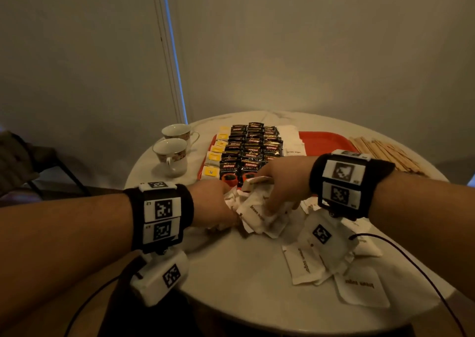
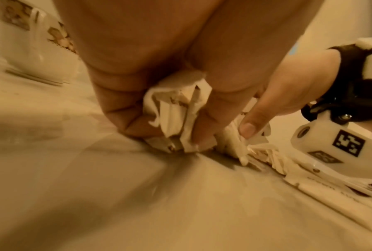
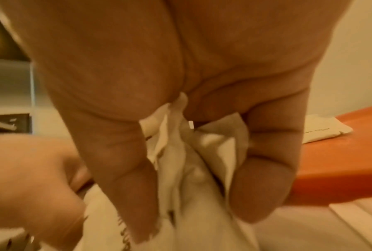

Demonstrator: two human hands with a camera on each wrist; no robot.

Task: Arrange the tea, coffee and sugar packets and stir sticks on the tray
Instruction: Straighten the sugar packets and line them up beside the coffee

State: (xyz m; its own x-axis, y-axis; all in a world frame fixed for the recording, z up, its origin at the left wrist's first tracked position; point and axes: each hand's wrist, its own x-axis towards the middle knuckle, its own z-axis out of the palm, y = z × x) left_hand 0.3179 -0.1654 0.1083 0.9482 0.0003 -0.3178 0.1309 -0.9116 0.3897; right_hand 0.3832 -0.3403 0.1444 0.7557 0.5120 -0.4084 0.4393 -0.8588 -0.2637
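Observation:
A red tray at the back of the round table holds yellow tea packets, rows of black coffee packets and a few white sugar packets. Just in front of the tray, both hands meet over a bunch of white brown-sugar packets. My left hand grips several crumpled sugar packets against the table. My right hand clutches another bunch of sugar packets between thumb and fingers. Wooden stir sticks lie right of the tray.
Two floral teacups stand left of the tray. More loose sugar packets are scattered on the white table near its front right edge. A chair stands at the far left, and cables hang from both wrist cameras.

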